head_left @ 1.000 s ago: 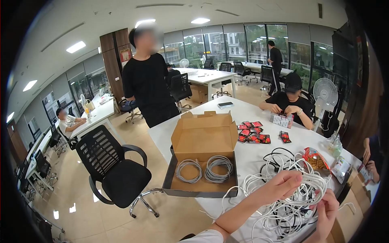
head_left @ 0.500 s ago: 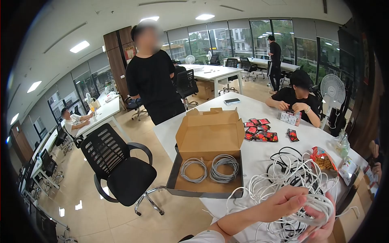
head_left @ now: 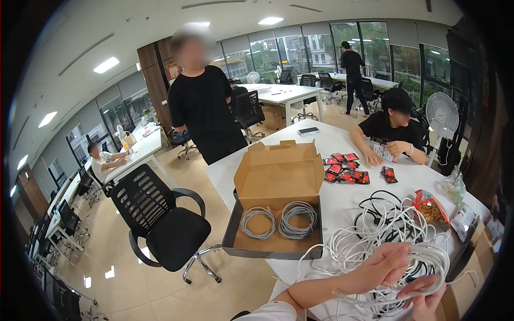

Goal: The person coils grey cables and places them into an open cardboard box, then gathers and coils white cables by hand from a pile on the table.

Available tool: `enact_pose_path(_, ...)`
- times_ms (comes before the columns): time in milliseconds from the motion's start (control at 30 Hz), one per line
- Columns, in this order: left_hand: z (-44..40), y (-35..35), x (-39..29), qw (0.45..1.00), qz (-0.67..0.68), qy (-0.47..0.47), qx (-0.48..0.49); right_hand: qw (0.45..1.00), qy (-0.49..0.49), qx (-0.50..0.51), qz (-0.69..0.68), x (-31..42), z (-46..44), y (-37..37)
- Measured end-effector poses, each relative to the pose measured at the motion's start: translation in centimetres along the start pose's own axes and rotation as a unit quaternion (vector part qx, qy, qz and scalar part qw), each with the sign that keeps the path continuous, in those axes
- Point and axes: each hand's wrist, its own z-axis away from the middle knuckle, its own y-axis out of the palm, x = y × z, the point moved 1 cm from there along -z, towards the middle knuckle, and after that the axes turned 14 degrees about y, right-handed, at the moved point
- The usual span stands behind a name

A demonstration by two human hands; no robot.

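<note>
A coil of white cable (head_left: 442, 262) is held between my two hands at the lower right. My left hand (head_left: 384, 265) reaches in from the lower left, its fingers closed round the coil's near side. Below it, my right hand (head_left: 426, 299) grips the lower part of the loops with bent fingers. Beneath both hands spreads a tangled heap of white cables (head_left: 348, 241), with black cable (head_left: 369, 206) mixed in. To the left stands an open cardboard box (head_left: 278, 176) holding two grey cable coils, a thinner one (head_left: 258, 236) and a thicker one (head_left: 298, 234).
Red packets (head_left: 347, 175), a phone (head_left: 309, 130) and a snack bag (head_left: 430, 207) lie on the white table (head_left: 334, 144). A seated person (head_left: 393, 125) handles a small box across it. Another person (head_left: 203, 112) stands behind the box. A black chair (head_left: 171, 230) stands left.
My hands and the white coil have shifted slightly; the coil now shows more clearly as round loops. Across the table, the seated person's hand has lowered to the tabletop.
</note>
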Motion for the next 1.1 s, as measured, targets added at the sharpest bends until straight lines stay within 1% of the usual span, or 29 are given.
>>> enact_pose_path(67, 0.2, 0.5, 0.0, 0.999, -0.028, 0.021, -0.018, 0.996, 0.067, -0.057, -0.023, 0.4, 0.2, 0.5)
enact_pose_path(100, 0.1, 0.8, -0.1, 0.998, -0.041, 0.031, -0.026, 0.994, 0.067, -0.081, 0.001, 0.2, 0.1, 0.4)
enact_pose_path(200, -0.3, 1.3, 0.4, 0.997, -0.041, 0.040, -0.049, 0.986, 0.080, -0.144, -0.010, -2.0, 0.3, -0.3)
enact_pose_path(233, -0.3, 1.0, 0.7, 0.999, -0.009, 0.021, -0.040, 0.985, 0.097, -0.142, 0.017, -2.4, 0.1, -0.8)
enact_pose_path(300, -0.6, 0.1, 1.2, 0.999, 0.048, -0.018, -0.019, 0.981, 0.010, -0.195, -0.002, -3.6, -0.1, -0.5)
enact_pose_path(333, -0.8, 0.1, 1.2, 0.994, 0.092, -0.040, -0.031, 0.974, -0.035, -0.221, -0.013, -4.0, 0.0, -0.3)
enact_pose_path(367, -1.2, 0.2, 1.0, 0.988, 0.135, -0.062, -0.040, 0.983, -0.017, -0.183, -0.021, -4.2, 0.3, -1.1)
enact_pose_path(400, -1.4, 0.4, 1.1, 0.978, 0.182, -0.084, -0.051, 0.985, -0.010, -0.163, -0.056, -4.1, 0.7, -1.2)
enact_pose_path(467, -1.6, 0.6, 1.0, 0.972, 0.208, -0.103, -0.044, 0.984, 0.001, -0.124, -0.127, -3.9, 1.2, -1.2)
enact_pose_path(567, -1.7, 0.5, 1.2, 0.963, 0.237, -0.128, -0.022, 0.989, -0.013, -0.025, -0.142, -1.5, 0.6, -0.8)
enact_pose_path(667, -1.8, -0.1, 1.7, 0.952, 0.264, -0.154, -0.009, 0.972, -0.052, -0.016, -0.229, -5.6, 1.1, -1.9)
enact_pose_path(700, -1.9, -0.2, 1.7, 0.948, 0.272, -0.163, -0.005, 0.969, -0.043, -0.023, -0.241, -5.7, 1.1, -2.0)
enact_pose_path(767, -1.8, 0.0, 1.7, 0.949, 0.274, -0.153, -0.033, 0.963, -0.028, -0.035, -0.265, -5.8, 0.9, -2.1)
enact_pose_path(867, -1.8, 0.0, 1.3, 0.938, 0.307, -0.148, -0.062, 0.935, -0.009, -0.040, -0.353, -4.9, 0.1, -1.1)
enact_pose_path(900, -1.9, -0.1, 1.2, 0.931, 0.322, -0.153, -0.073, 0.918, 0.001, 0.003, -0.396, -4.4, -0.3, -1.0)
enact_pose_path(933, -2.0, -0.3, 1.2, 0.924, 0.339, -0.158, -0.084, 0.913, -0.005, 0.015, -0.408, -4.5, -0.3, -1.0)
enact_pose_path(1000, -2.0, -0.4, 1.2, 0.924, 0.354, -0.134, -0.053, 0.901, -0.016, 0.037, -0.432, -5.0, -0.3, -1.1)
enact_pose_path(1100, -2.0, -0.1, 0.6, 0.919, 0.383, -0.091, -0.018, 0.898, -0.040, 0.053, -0.436, -5.1, -0.4, -1.0)
